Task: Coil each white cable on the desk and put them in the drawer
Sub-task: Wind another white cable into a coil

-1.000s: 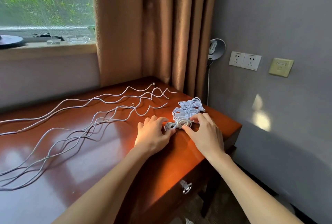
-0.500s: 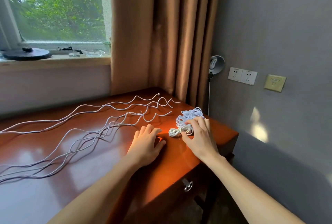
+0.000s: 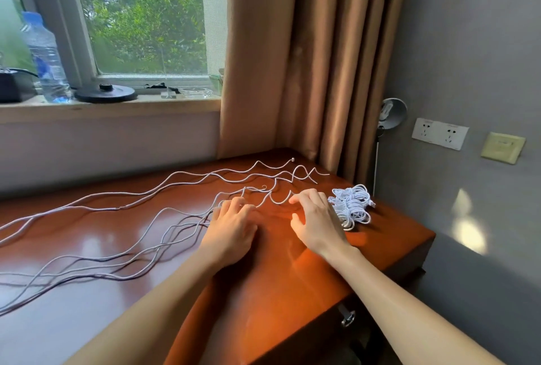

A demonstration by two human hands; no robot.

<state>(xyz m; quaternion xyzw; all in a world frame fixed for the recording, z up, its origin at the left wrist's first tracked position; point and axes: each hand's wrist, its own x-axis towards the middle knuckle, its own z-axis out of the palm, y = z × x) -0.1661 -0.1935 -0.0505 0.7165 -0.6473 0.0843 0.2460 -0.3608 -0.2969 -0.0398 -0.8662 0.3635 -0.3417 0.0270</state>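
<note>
Several long white cables (image 3: pixel 123 206) lie stretched and wavy across the reddish wooden desk (image 3: pixel 278 277), their ends near the far right corner. A pile of coiled white cables (image 3: pixel 352 206) sits at the desk's right edge. My left hand (image 3: pixel 232 224) hovers over the cable ends with fingers loosely bent, holding nothing I can see. My right hand (image 3: pixel 314 218) is just left of the coiled pile, fingers spread and relaxed, its fingertips by a cable end. The drawer handle (image 3: pixel 347 318) shows on the desk's front, and the drawer is closed.
A window sill behind the desk carries a water bottle (image 3: pixel 44 54), a black round base (image 3: pixel 105 93) and a glass ashtray (image 3: pixel 196 92). Brown curtains (image 3: pixel 316 57) hang at the back corner. A lamp (image 3: pixel 392 113) and wall sockets (image 3: pixel 439 133) are on the right.
Both hands have left the coiled pile and moved left toward the loose cable ends. The camera view has tilted up, showing more of the window.
</note>
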